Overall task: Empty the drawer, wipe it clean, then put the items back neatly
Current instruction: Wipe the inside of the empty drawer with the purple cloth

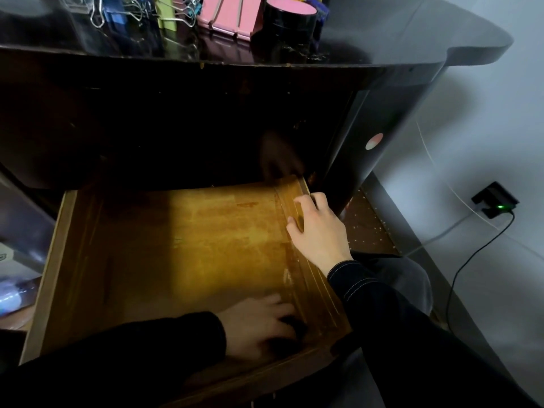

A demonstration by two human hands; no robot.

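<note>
The wooden drawer [56, 251] is pulled out under the dark desk, and its yellow-brown floor [188, 248] is bare. My right hand [318, 228] grips the drawer's right side wall [316, 278], thumb inside and fingers curled over the rim. My left hand [256, 328] is low in the front right corner of the drawer, its fingers curled over a small dark thing [293, 323]; I cannot make out what it is. Both sleeves are dark.
On the desk top [397, 39] above stand pink binder clips [228, 16], several smaller clips [164, 13] and a black tape roll [287, 23]. A wall socket with a green light [496, 201] and cables are at the right. My knee [406, 278] is beside the drawer.
</note>
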